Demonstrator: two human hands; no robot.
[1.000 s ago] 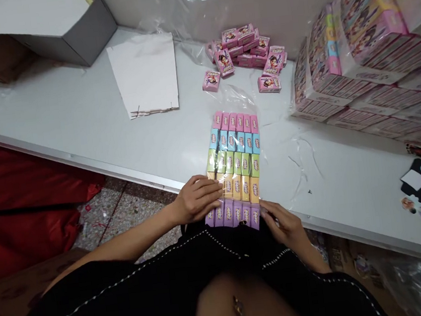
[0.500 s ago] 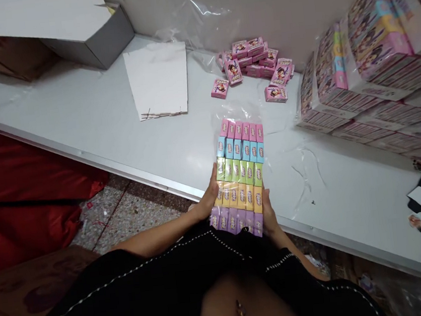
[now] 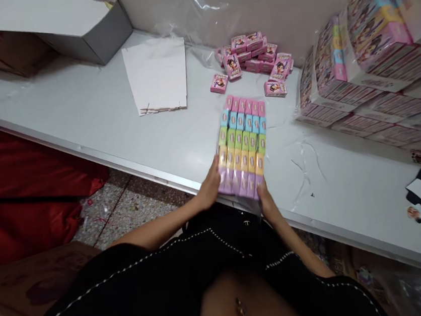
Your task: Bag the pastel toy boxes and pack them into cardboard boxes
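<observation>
A block of small boxes (image 3: 243, 144) in pink, blue, green, orange and purple rows sits wrapped in clear plastic near the front edge of the white table (image 3: 76, 117). My left hand (image 3: 209, 186) grips the block's near left corner. My right hand (image 3: 265, 198) holds its near right corner, fingers closed against the purple row. The block's near end is tilted up off the table between both hands.
Loose pink boxes (image 3: 252, 59) lie piled behind the block, by crumpled clear plastic (image 3: 195, 20). Wrapped stacks of boxes (image 3: 369, 53) rise at the right. A flat cardboard sheet (image 3: 157, 75) and an open grey carton (image 3: 77, 26) lie at the back left. Red fabric (image 3: 16, 190) lies below.
Both hands went from pressing the block's near end to gripping its two sides. The block has moved away from me, farther onto the table, toward the loose pink boxes.
</observation>
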